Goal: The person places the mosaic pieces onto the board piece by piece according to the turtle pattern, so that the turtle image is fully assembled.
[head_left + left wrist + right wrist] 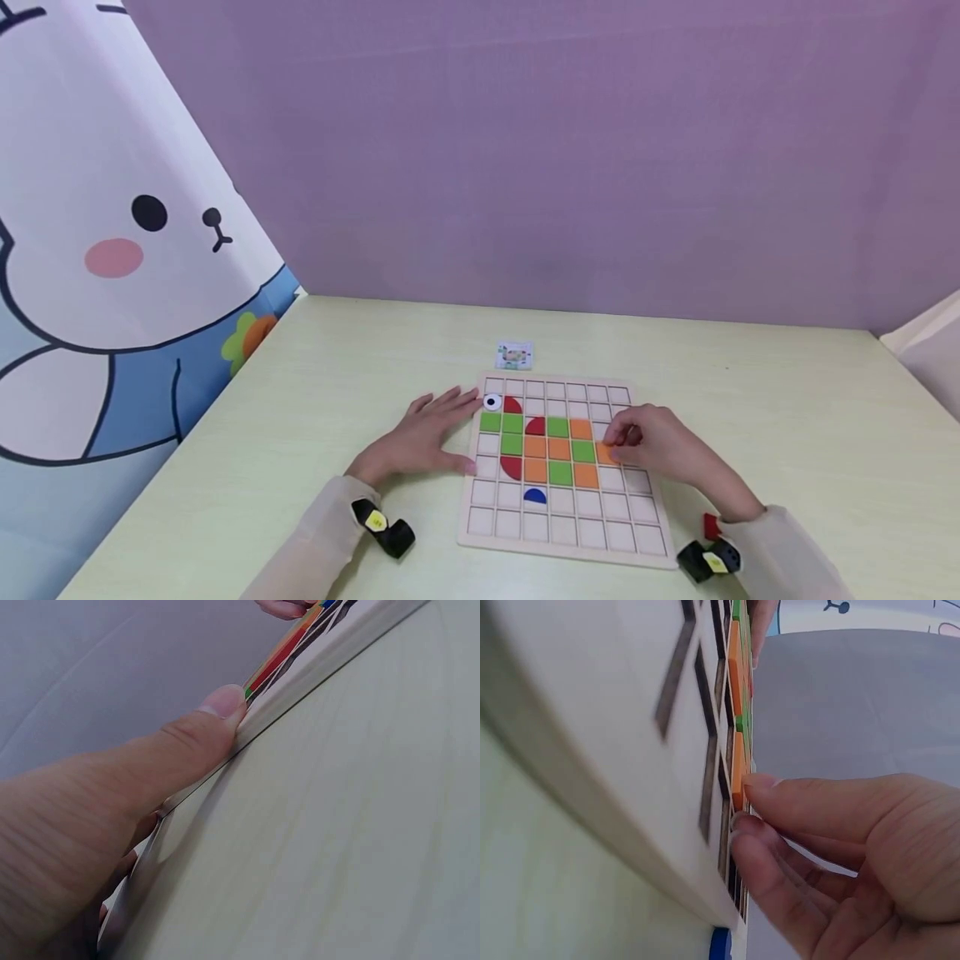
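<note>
A wooden grid board (566,552) lies on the table, partly filled with green, orange and red flat tiles. Its upper left bears a round eye tile (492,402), and a blue half-round tile (535,496) sits lower down. My left hand (420,437) rests along the board's left edge with fingers spread, its thumb (191,735) on the rim. At the right end of the tile pattern, my right hand (660,442) pinches an orange square tile (739,776) between thumb and curled forefinger, at a cell of the grid. The fingers partly cover that tile.
Behind the board lies a small picture card (514,355). A red piece (711,526) is on the table by the right wrist, and a blue piece (720,943) lies just off the board's edge. A purple cloth (562,167) hangs behind the table.
</note>
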The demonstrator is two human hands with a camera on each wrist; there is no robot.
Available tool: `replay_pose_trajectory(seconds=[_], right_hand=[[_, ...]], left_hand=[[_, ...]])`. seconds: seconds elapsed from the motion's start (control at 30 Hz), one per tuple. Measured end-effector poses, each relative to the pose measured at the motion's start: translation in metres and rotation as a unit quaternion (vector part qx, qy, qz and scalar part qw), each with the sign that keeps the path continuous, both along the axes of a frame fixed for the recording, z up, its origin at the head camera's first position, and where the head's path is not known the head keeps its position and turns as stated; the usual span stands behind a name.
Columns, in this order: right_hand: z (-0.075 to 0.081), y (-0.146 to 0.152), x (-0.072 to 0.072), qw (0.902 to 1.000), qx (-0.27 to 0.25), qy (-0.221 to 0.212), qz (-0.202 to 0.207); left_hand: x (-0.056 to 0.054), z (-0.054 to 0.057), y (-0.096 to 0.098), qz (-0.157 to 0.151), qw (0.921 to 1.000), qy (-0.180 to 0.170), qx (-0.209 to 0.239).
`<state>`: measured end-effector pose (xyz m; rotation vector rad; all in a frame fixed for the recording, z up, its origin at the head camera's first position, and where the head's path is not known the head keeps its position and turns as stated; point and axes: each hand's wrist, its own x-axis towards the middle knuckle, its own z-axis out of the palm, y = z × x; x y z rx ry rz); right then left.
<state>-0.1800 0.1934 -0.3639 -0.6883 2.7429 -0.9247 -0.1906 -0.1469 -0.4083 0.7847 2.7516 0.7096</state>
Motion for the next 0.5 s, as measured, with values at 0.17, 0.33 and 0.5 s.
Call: replay_pose_trajectory(seconds=[0.17,0.33,0.5], right_hand=[[0.004,0.003,0.002,0.9999,0.006,-0.007,-0.005],[0.011,0.012,0.005,0.9998,0.012,-0.009,-0.013],[0.015,0.023,0.010,0.9996,0.023,0.003,-0.013]], left_hand=[[0.000,-0.001,0.001,-0.003,1.0000,0.001,-0.001],[0.000,-0.001,0.001,0.000,1.0000,0.001,-0.002],[0.000,-0.001,0.000,0.004,1.0000,0.001,-0.001]])
